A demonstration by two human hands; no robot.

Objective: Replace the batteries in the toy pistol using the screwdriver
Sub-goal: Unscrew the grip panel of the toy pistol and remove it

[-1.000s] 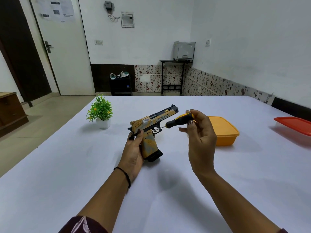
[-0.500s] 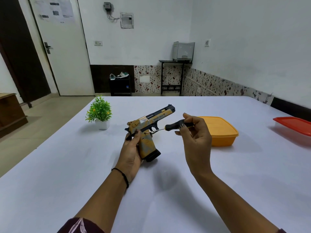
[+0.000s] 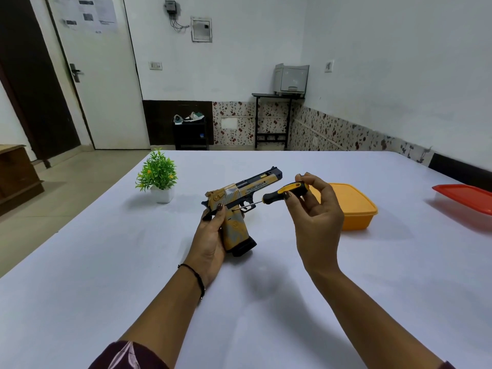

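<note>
A tan and black toy pistol [image 3: 241, 193] is held upright above the white table, barrel pointing away to the right. My left hand [image 3: 211, 237] grips its handle from the left, thumb on the frame. My right hand [image 3: 315, 214] pinches the black and yellow handle of a small screwdriver [image 3: 285, 193] between its fingertips. The thin metal shaft runs left and down, and its tip rests against the pistol's side just above the grip, by the trigger.
A lidded yellow plastic box [image 3: 354, 209] stands right behind my right hand. A red-lidded container [image 3: 468, 201] sits at the right edge. A small potted plant [image 3: 158, 177] stands at the back left of the white table [image 3: 266, 302].
The screwdriver's handle has turned between my right fingers while its tip stayed at the pistol's side. My left hand holds the pistol in nearly the same place.
</note>
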